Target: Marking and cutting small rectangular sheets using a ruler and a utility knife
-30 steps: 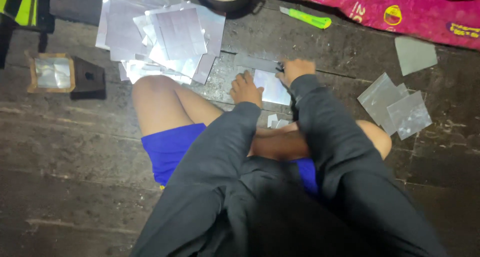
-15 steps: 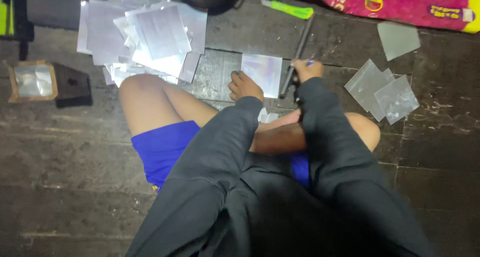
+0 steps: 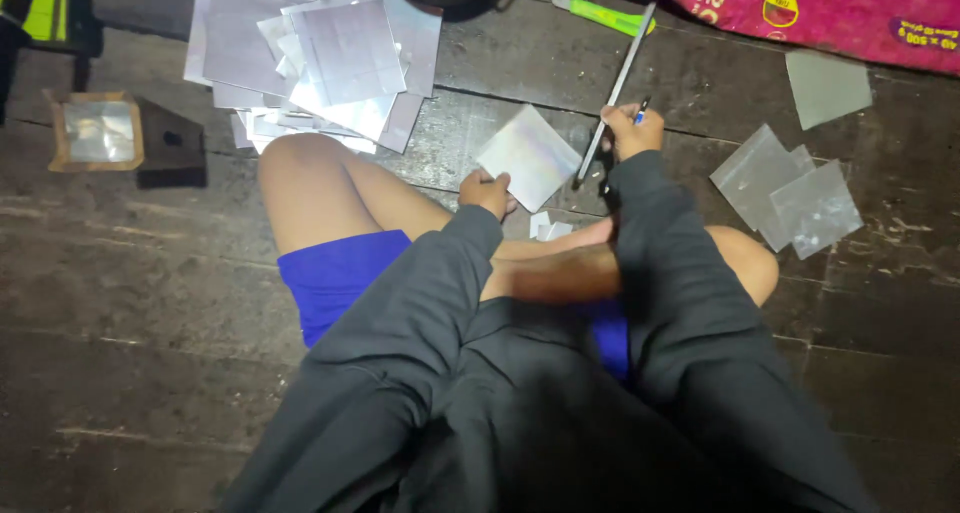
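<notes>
I sit cross-legged on a dark wooden floor. My left hand (image 3: 485, 190) pinches the near corner of a shiny silver square sheet (image 3: 530, 156), which is tilted up off the floor. My right hand (image 3: 633, 130) grips a long metal ruler (image 3: 615, 85) together with a blue pen; the ruler slants up and away, its low end near the sheet's right edge. Small silver offcuts (image 3: 548, 227) lie by my shin.
A heap of silver sheets (image 3: 320, 58) lies at the upper left. Three cut squares (image 3: 790, 193) lie at the right. A green utility knife (image 3: 605, 15) and a pink printed bag (image 3: 820, 13) are at the top. A wooden block (image 3: 125, 138) sits left.
My left hand has lifted and turned the silver sheet off the floor. My right hand has swung the ruler up to a steeper slant.
</notes>
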